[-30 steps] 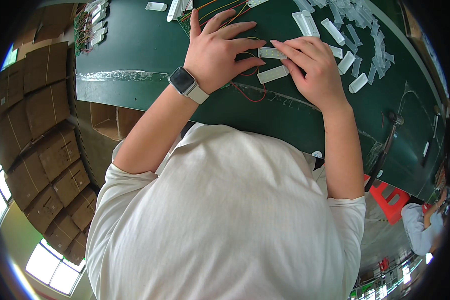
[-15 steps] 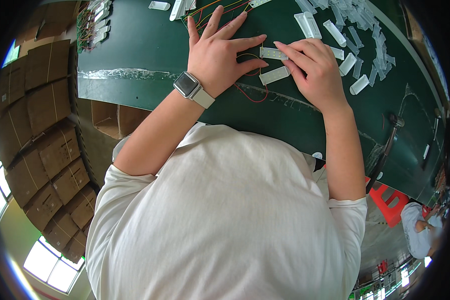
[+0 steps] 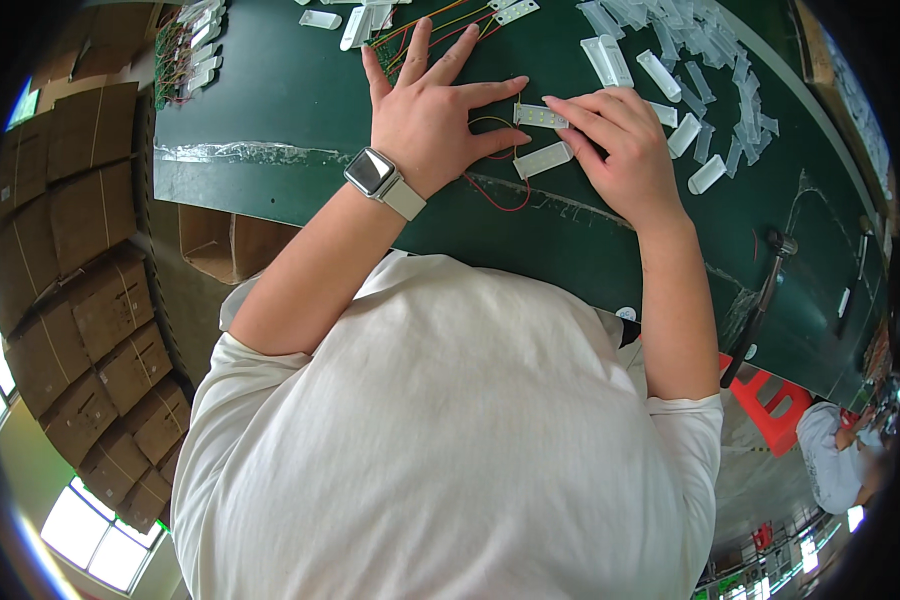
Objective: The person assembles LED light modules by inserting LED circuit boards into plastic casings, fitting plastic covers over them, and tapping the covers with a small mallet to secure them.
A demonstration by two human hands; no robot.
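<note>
A small white LED board (image 3: 542, 116) with yellowish dots lies on the green table, thin red and yellow wires running from its left end. The thumb and fingertips of my right hand (image 3: 625, 150) are closed on its right end. My left hand (image 3: 420, 125) rests flat with fingers spread; its index finger and thumb reach toward the board's wired end, and its other fingertips lie by a bundle of coloured wires (image 3: 460, 22). Just below the LED board is a white rectangular piece (image 3: 544, 160), with a red wire (image 3: 505, 207) looping from it. I wear a watch (image 3: 372, 172) on my left wrist.
White plastic housings (image 3: 608, 62) and a heap of clear plastic covers (image 3: 700, 35) lie at the far right. A hammer (image 3: 770, 285) sits nearer on the right. Wired pieces (image 3: 205, 50) stand at the far left. Stacked cartons (image 3: 95, 215) and a red stool (image 3: 775, 410) flank the table.
The whole view has shifted slightly. Both hands keep nearly the same pose, my right fingertips still at the LED board's end.
</note>
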